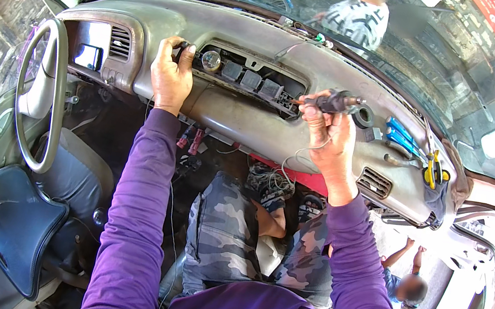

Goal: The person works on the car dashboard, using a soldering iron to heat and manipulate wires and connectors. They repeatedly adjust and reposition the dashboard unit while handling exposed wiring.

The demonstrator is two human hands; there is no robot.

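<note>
My left hand is at the left end of a long opening in the dashboard, thumb and fingers closed on a small dark piece. Beside its thumb sits a round, clear bulb-like part; I cannot tell whether the two are joined. Several dark square relay-like blocks line the opening. My right hand grips a dark, thick-bodied hand tool. The tool's thin end points left at the blocks' right end; contact is unclear. A thin pale wire hangs below this hand.
Blue-handled tools, yellow-and-black pliers and a roll of dark tape lie on the dashboard's right. The steering wheel stands left. Red-handled tools are below the dashboard. People are outside, one beyond the windshield.
</note>
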